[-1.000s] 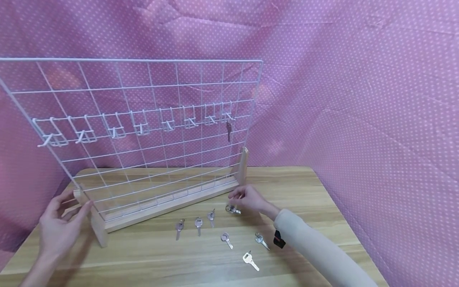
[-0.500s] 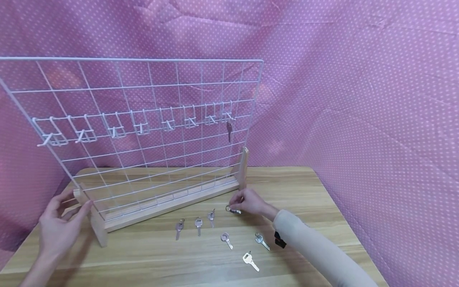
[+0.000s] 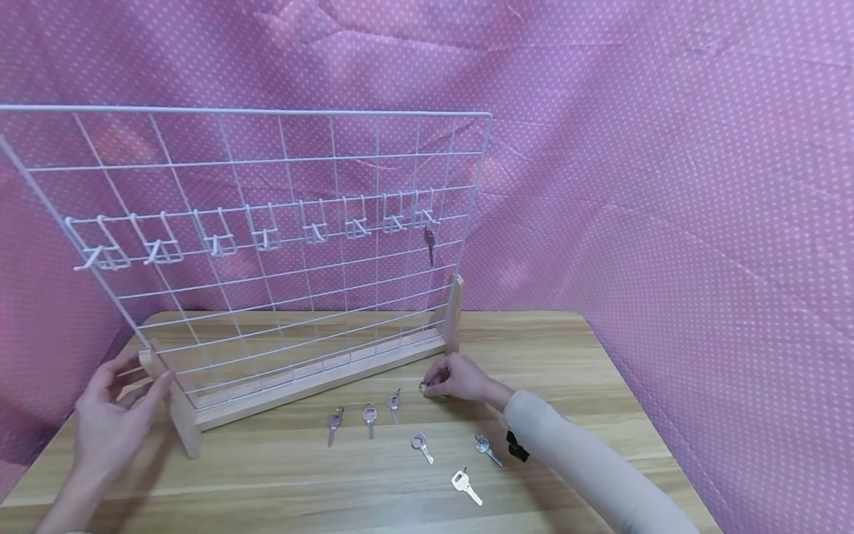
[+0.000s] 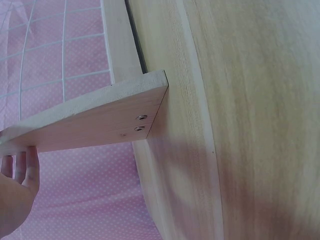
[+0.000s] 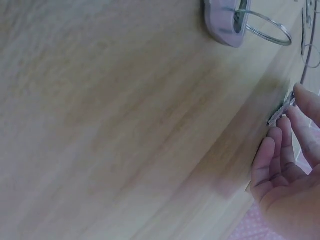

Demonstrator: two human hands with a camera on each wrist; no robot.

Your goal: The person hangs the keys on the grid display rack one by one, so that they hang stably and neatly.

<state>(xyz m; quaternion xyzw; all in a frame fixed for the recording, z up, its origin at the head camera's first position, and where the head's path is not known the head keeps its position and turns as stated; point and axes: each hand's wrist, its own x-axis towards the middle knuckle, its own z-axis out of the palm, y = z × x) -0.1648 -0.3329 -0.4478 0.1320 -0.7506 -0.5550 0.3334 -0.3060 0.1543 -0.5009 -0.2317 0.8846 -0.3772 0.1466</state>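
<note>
Key [image 3: 427, 388] | flat on table [image 3: 567, 348], ring end leftward | right hand [image 3: 460, 377] pinches it | left hand [image 3: 110, 423] loosely spread at rack foot [image 3: 180, 423]

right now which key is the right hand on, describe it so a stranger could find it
Start at the white wire grid rack standing on the wooden table, and go to its right wooden foot. Just in front of it the right hand pinches a key with a ring. It is the only table key under fingers; six others lie untouched.

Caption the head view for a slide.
Right hand pinches a key on the table; left hand steadies the wire rack.
</note>
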